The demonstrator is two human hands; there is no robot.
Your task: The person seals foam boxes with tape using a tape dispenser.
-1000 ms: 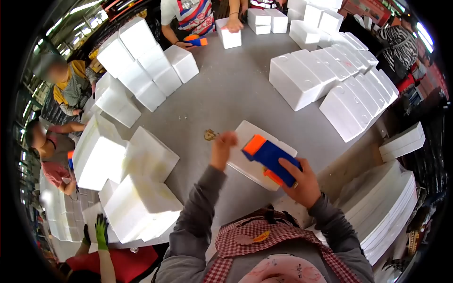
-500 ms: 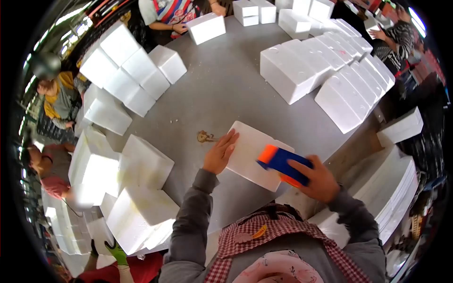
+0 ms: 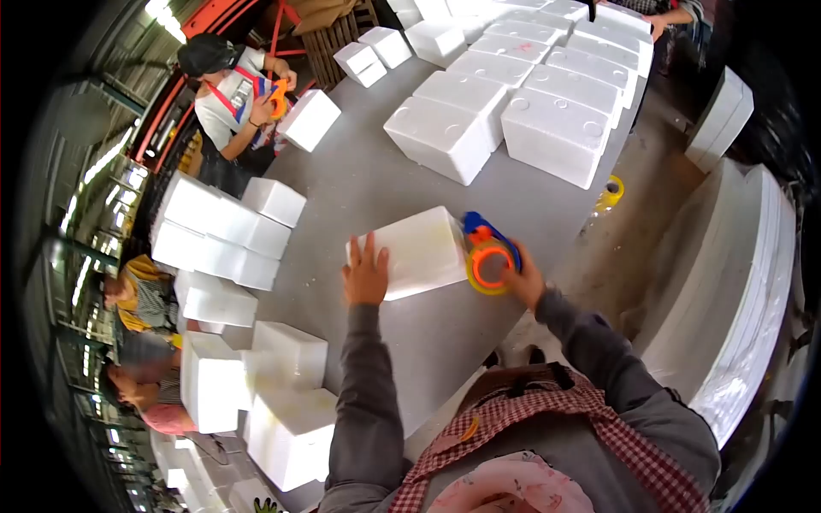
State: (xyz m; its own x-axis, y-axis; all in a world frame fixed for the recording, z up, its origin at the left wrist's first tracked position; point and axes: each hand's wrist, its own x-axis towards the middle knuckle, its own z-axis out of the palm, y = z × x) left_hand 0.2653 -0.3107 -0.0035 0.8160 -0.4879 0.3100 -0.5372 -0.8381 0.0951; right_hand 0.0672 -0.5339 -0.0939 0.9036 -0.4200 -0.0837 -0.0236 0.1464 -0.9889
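A white foam box (image 3: pixel 423 250) lies on the grey table in front of me. My left hand (image 3: pixel 366 278) rests on the box's left end with its fingers spread. My right hand (image 3: pixel 528 280) is closed around a blue and orange tape dispenser (image 3: pixel 481 232) with a yellow roll of tape in it. The dispenser's front is up against the right end of the box; whether tape is stuck there I cannot make out.
Rows of white foam boxes (image 3: pixel 560 128) cover the table's far right. More boxes (image 3: pixel 295 432) are stacked on the left. Across the table, a person (image 3: pixel 231 98) holds an orange tape dispenser by a box. A yellow tape roll (image 3: pixel 612 190) is beyond the right edge.
The dispenser has moved from above the box to its right end. The box now lies turned, and my left hand sits on its left end. My view has swung round to the right.
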